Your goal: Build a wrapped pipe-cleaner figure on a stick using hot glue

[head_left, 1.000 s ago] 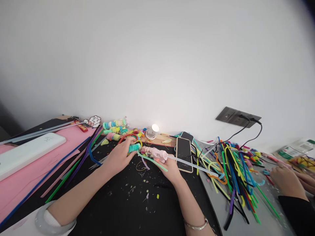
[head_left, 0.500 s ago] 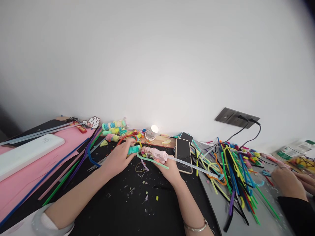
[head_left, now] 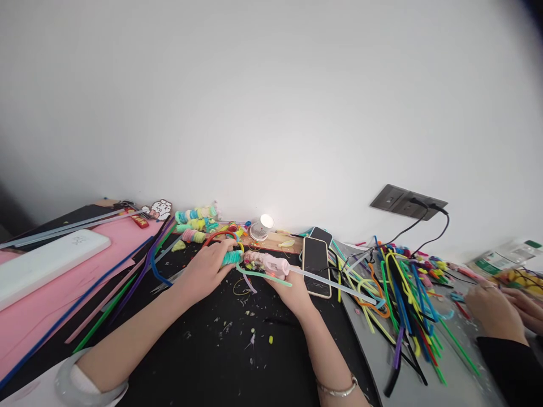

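My right hand (head_left: 292,291) is closed around a small pale pink glue gun (head_left: 274,264), its nozzle pointing left. A long translucent glue stick (head_left: 339,284) runs out of its back end to the right. My left hand (head_left: 207,263) pinches a teal coiled pipe cleaner piece (head_left: 232,258) close to the nozzle; whether they touch I cannot tell. A light green pipe cleaner (head_left: 265,276) trails from this piece below the gun, beside a short lilac strand (head_left: 249,282). A red pipe cleaner loop (head_left: 217,234) arches behind my left fingers.
A lit paper cup (head_left: 262,227) stands by the wall. Finished coiled pieces (head_left: 195,215) lie back left, near a long white case (head_left: 55,265). A phone (head_left: 316,267) lies right, before a heap of pipe cleaners (head_left: 409,299). Another person's hand (head_left: 494,311) works at far right.
The glue gun has turned slightly in my right hand and shifted a little to the right. My left hand stays nearly in place with the teal coil.
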Motion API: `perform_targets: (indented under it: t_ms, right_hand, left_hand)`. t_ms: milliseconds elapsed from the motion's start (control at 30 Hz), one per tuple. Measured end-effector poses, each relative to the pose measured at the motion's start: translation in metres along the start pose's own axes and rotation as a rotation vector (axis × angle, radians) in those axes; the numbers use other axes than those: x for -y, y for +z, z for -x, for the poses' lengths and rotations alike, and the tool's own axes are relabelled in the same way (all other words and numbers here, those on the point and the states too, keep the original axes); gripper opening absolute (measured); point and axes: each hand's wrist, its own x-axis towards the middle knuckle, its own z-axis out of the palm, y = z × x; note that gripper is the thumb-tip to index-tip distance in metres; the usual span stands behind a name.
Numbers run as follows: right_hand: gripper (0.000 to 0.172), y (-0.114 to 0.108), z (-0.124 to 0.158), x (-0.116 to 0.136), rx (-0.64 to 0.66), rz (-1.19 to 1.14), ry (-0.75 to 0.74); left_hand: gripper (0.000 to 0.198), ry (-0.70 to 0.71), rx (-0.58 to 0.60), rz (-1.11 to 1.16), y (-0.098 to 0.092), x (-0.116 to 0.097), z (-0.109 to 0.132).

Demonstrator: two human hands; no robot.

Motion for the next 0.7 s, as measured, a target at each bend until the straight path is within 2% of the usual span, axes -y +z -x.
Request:
perform_targets:
  t_ms: [567, 700]
  right_hand:
    - [0.031, -0.0012, 0.0001, -0.0027, -0.006, -0.027, -0.001]
    - [0.031, -0.0007, -0.0001, -0.0024, -0.043, 0.000, 0.045]
  left_hand:
    - [0.036, 0.059, 0.057, -0.097, -0.0001, -0.0006, 0.0004]
    - [0.035, 0.055, 0.064, -0.091, -0.0028, -0.0021, 0.0001]
